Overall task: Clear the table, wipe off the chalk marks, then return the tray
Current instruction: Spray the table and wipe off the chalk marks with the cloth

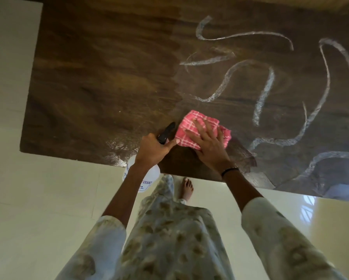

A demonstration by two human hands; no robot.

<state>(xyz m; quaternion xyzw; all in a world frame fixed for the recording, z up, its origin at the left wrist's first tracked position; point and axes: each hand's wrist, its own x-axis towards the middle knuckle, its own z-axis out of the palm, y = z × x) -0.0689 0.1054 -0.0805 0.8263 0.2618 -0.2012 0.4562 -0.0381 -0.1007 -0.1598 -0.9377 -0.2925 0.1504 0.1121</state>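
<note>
At the lower centre of the frame, right on the near edge of the dark wooden table [100,77], the right hand [208,145] lies flat on the pink checked cloth [197,126], fingers straight and spread, palm pressing it down. That cloth looks soft and limp, folded into a thick pad, so it should take any shape under a flat palm; spread fingers on top seem the right hold, since a pinch at one corner would likely let it drag and unfold. It is light, and probably damp, judging by the wet sheen on the wood beside it.

Just left of it, the left hand [153,150] is curled round the black trigger head of the spray bottle [143,178], thumb reaching out to touch the cloth's edge. The white plastic body hangs below the table edge; it looks light, rigid and perhaps slick if wet, so the neck under the trigger is the sure place to hold it.

Across the right half of the frame, the chalk marks [266,91] sprawl in thick white loops, not yet wiped. The left half of the tabletop shows bare wood grain. No tray is in view.
</note>
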